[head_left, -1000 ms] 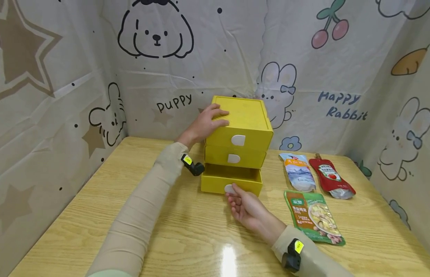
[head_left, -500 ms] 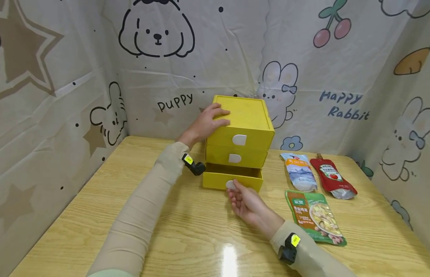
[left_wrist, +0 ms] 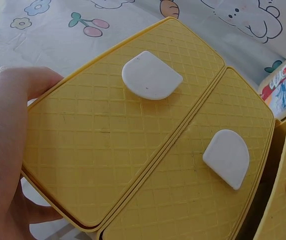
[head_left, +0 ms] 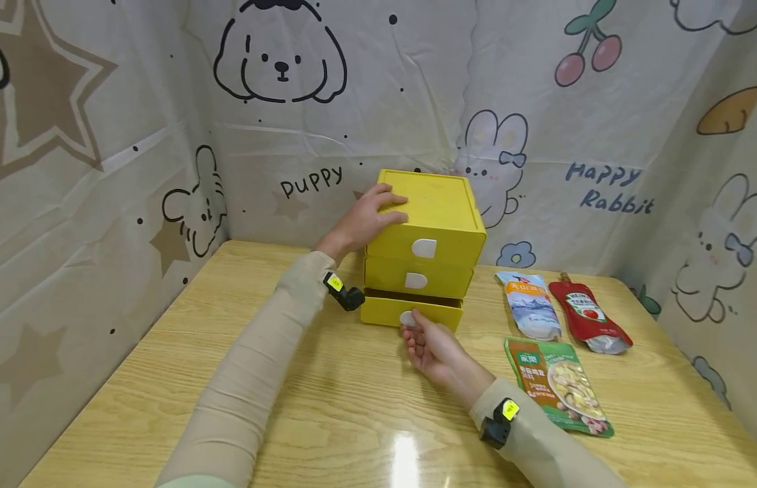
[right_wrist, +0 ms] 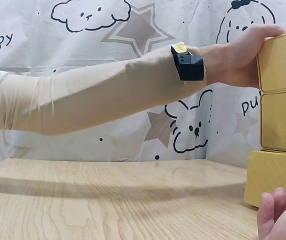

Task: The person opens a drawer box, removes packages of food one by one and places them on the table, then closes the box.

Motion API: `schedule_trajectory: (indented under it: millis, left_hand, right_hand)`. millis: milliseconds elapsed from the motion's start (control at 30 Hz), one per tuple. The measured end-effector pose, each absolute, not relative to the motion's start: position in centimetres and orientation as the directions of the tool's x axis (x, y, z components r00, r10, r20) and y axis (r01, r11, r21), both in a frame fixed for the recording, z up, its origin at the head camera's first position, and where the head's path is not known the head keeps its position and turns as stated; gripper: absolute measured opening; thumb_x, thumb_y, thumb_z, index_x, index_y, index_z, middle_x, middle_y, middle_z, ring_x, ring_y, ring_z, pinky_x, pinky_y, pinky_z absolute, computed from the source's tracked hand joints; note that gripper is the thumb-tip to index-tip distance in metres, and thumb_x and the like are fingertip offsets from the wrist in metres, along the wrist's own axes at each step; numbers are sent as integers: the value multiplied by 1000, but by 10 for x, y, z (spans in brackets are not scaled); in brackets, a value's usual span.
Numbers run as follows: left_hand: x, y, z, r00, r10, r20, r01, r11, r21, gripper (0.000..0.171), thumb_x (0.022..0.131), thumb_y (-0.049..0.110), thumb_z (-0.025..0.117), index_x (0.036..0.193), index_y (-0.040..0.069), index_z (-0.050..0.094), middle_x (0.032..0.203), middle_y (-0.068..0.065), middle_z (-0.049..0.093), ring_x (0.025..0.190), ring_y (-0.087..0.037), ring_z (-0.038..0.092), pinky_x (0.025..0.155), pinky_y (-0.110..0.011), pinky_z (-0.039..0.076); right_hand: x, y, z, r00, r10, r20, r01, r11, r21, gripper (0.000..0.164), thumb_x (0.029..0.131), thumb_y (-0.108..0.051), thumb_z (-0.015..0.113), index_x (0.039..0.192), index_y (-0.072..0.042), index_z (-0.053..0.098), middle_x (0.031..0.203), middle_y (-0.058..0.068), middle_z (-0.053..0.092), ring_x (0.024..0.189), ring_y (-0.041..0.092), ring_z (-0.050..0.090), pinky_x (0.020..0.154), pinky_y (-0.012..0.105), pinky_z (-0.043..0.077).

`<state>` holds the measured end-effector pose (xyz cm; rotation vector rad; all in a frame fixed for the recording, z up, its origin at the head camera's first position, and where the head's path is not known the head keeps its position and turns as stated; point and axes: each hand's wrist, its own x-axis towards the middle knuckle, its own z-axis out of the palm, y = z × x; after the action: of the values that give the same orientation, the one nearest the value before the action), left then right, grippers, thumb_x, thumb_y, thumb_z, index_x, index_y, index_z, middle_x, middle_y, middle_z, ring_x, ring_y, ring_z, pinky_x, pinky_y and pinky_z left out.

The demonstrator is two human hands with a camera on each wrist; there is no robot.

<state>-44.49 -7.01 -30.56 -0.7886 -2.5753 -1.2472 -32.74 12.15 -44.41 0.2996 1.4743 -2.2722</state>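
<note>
A small yellow drawer cabinet (head_left: 433,200) with three drawers stands at the back of the table. My left hand (head_left: 371,215) grips its upper left edge, fingers bent over the top. In the left wrist view, the top and middle drawers are closed, each with a white tab. The bottom drawer (head_left: 378,313) juts out a little, a narrow dark gap showing above its front. My right hand (head_left: 436,349) pinches that drawer's white pull tab (head_left: 406,318), thumb on its face and the other fingers curled below.
To the right lie a blue and white pouch (head_left: 529,306), a red Heinz ketchup pouch (head_left: 585,313) with a spout, and a green and brown food packet (head_left: 558,386). A printed cloth (head_left: 305,135) hangs behind and beside the wooden table (head_left: 317,420).
The bottom drawer has slid inward, its opening shrinking to a narrow gap. My right hand has moved forward with the tab, while my left hand has stayed on the cabinet.
</note>
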Motion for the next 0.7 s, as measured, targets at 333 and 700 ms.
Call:
schedule_trajectory:
  millis: [333,700]
  left_hand:
    - [-444,-69,-306,-851,376,366,520,510,685,49,103,36,61,144,10,62,165,-13,28,151,-31,24,121,-45,21]
    - [-442,-69,-305,-851,377,366,521,514,682,49,103,34,63,144,9,62,166,-13,28,152,-30,24,122,-44,20]
  right_hand:
    - [-332,120,-445,-892,-218,-397,451,-364,-815,40,111,-37,49,112,1,59,75,-3,61,60,2,50,55,14,45]
    - [-339,119,-443,-902,-173,-396,431,-378,-819,38,111,-35,50,106,1,61,74,-3,60,59,2,50,56,13,45]
